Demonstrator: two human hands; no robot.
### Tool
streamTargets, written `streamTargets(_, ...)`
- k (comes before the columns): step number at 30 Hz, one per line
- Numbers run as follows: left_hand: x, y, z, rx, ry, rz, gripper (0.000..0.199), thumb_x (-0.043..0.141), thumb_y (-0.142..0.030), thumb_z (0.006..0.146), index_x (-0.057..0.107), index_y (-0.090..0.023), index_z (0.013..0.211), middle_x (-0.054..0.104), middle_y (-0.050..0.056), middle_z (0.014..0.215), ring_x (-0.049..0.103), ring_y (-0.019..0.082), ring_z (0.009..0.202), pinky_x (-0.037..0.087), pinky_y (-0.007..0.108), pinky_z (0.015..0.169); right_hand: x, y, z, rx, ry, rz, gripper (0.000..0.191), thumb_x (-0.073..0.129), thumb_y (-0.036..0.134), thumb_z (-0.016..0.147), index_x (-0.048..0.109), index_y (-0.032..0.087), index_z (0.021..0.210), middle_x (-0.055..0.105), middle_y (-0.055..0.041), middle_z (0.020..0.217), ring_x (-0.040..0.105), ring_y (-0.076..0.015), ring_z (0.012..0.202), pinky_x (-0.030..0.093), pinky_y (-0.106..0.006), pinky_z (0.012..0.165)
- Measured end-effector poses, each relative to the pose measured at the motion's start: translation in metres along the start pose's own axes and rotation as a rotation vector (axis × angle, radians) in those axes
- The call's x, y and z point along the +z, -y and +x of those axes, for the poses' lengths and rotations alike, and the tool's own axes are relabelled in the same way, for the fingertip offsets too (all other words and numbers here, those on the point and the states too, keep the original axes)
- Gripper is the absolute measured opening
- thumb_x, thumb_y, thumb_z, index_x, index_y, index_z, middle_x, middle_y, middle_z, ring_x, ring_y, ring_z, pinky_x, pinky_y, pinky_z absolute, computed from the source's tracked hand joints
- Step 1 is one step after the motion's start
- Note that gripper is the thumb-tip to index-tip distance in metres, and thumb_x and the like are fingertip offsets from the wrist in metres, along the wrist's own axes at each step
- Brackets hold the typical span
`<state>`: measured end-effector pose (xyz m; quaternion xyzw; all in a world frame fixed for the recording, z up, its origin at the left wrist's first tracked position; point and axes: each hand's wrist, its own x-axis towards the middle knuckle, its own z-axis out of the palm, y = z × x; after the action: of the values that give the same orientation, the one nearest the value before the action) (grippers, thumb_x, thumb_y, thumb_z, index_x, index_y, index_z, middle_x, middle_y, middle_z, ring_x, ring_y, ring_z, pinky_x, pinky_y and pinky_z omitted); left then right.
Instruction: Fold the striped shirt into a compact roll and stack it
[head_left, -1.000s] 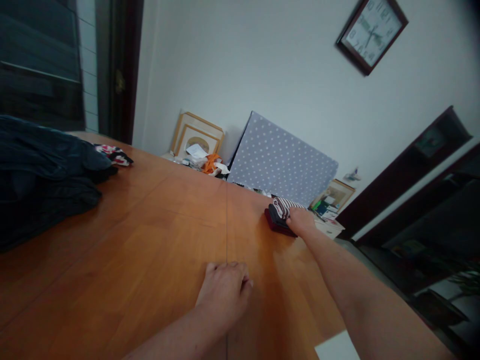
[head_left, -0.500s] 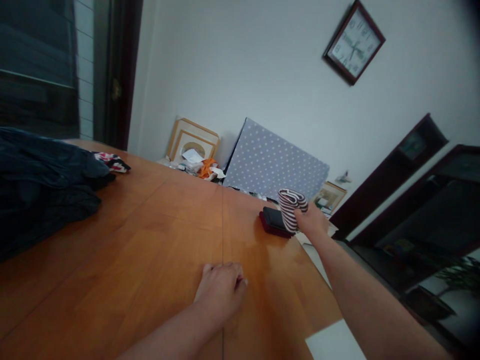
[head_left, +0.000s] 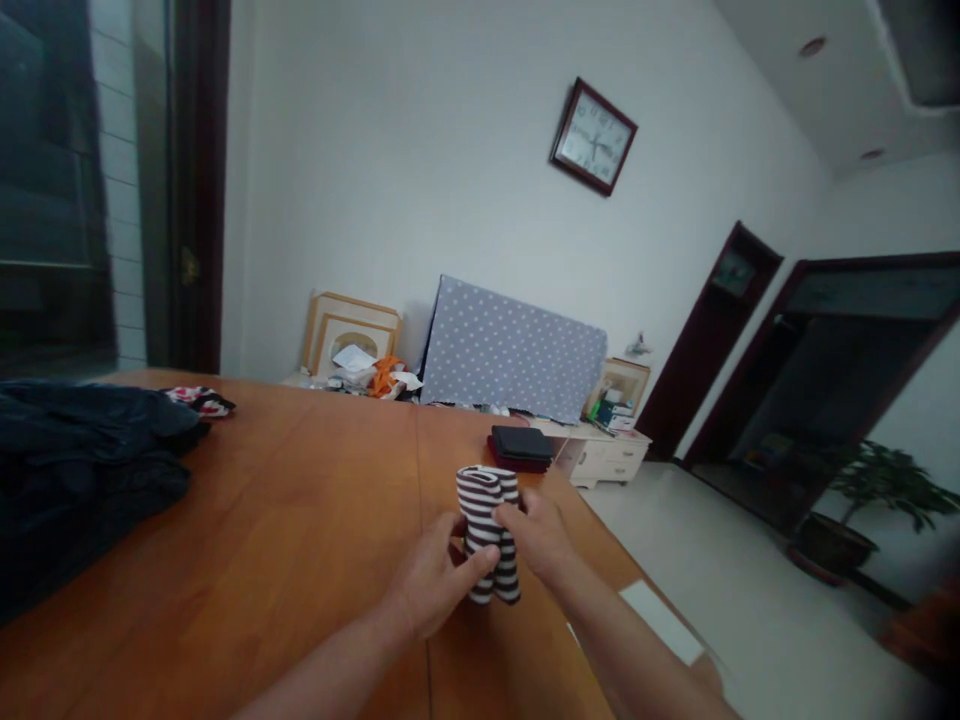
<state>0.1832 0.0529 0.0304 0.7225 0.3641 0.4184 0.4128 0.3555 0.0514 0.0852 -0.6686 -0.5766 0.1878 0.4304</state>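
A folded striped cloth point(head_left: 484, 495), dark brown and white, stands upright between my two hands above the wooden table point(head_left: 315, 520). Its top end shows rolled layers. My left hand point(head_left: 435, 580) holds the cloth from the left, the thumb lying across its front. On the other side my right hand point(head_left: 536, 535) grips it, thumb pressed on the front and fingers behind. The fingertips behind the cloth are hidden. Just beyond the cloth lies a black and dark red case point(head_left: 520, 445) near the table's right edge.
Dark clothes point(head_left: 82, 470) are heaped at the table's left, beside a red, white and black patterned cloth point(head_left: 201, 400). A white sheet point(head_left: 660, 620) lies by the right edge. A dotted grey cover point(head_left: 517, 345) and a white cabinet point(head_left: 611, 458) stand beyond.
My right hand has brought the striped cloth back from beside the case toward me. My left hand has risen from the table and taken hold of it. The view has tilted and shifted.
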Motion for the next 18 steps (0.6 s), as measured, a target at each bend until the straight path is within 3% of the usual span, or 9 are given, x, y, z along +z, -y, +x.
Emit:
streamTargets(5, -0.001, -0.017, -0.002, 0.061, 0.039, -0.052, 0.053, 0.065, -0.057, 0.084, 0.061, -0.015, 0.116, 0.072, 0.01, 0.108, 0.066, 0.024, 0.098, 0.052, 0.033, 0.081, 0.005, 0.008, -0.024, -0.028, -0.03, 0.12, 0.029, 0.068, 0.05, 0.075, 0.064, 0.022, 0.08, 0.073, -0.0068, 0.078, 0.065, -0.024, 0.07, 0.049, -0.032, 0.059)
streamTargets(9, -0.011, -0.032, -0.003, 0.113, 0.199, -0.231, 0.051, 0.069, -0.051, 0.083, 0.063, -0.014, 0.118, 0.071, 0.009, 0.109, 0.066, 0.024, 0.101, 0.052, 0.031, 0.082, 0.004, 0.01, -0.042, -0.013, 0.028, 0.262, 0.041, 0.071, 0.052, 0.074, 0.066, 0.018, 0.095, 0.074, -0.0095, 0.089, 0.068, -0.0266, 0.08, 0.053, -0.035, 0.068)
streamTargets(11, -0.021, -0.035, -0.004, 0.028, 0.229, -0.214, 0.052, 0.074, -0.053, 0.076, 0.067, -0.012, 0.107, 0.072, 0.01, 0.1, 0.067, 0.024, 0.091, 0.053, 0.031, 0.076, 0.004, 0.012, -0.046, 0.043, 0.078, 0.337, 0.043, 0.071, 0.049, 0.074, 0.067, 0.016, 0.101, 0.075, -0.0097, 0.093, 0.069, -0.0283, 0.088, 0.054, -0.035, 0.073)
streamTargets(13, -0.034, -0.036, -0.007, 0.01, 0.227, -0.241, 0.05, 0.072, -0.054, 0.078, 0.069, -0.012, 0.105, 0.072, 0.009, 0.099, 0.066, 0.023, 0.09, 0.052, 0.032, 0.079, 0.004, 0.015, -0.048, 0.117, 0.118, 0.446, 0.044, 0.071, 0.047, 0.073, 0.068, 0.014, 0.103, 0.076, -0.0091, 0.093, 0.07, -0.0294, 0.091, 0.054, -0.036, 0.075)
streamTargets(18, -0.077, -0.041, -0.04, -0.083, 0.121, -0.35, 0.04, 0.07, -0.047, 0.08, 0.07, -0.014, 0.103, 0.073, 0.008, 0.104, 0.067, 0.023, 0.095, 0.052, 0.035, 0.085, 0.002, 0.017, -0.05, 0.297, 0.294, 0.74, 0.043, 0.071, 0.041, 0.072, 0.07, 0.016, 0.106, 0.077, -0.0097, 0.097, 0.072, -0.0293, 0.088, 0.057, -0.037, 0.075)
